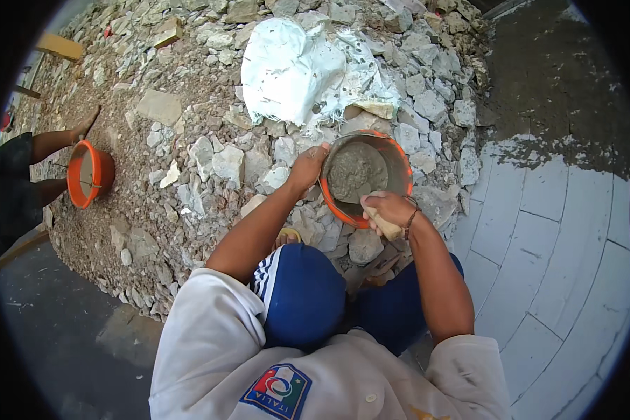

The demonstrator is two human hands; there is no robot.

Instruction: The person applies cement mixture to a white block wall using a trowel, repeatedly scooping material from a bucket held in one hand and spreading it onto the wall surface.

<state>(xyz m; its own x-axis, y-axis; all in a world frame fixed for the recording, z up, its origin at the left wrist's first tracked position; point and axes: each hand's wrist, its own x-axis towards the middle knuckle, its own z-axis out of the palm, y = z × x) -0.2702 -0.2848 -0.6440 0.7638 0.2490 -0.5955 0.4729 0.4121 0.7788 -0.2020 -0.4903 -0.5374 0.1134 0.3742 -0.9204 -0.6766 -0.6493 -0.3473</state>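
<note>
Crouched at the foot of a rubble heap (210, 161), blue shorts (308, 294) nearest. Right hand (386, 210) clenched around a wooden tool handle (387, 227), its blade down in wet grey mortar (355, 171). Left hand (306, 168) grasping the rim of the orange bucket (397, 157), tilted on the stones. Beyond, a crumpled white sack (301, 66). Far left, a second orange bucket (103, 168) beside another person's arm (63, 136).

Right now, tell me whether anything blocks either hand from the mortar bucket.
Nothing visible does. The left hand already grips the orange bucket rim, and the right hand holds a wooden tool handle reaching into the mortar.
</note>
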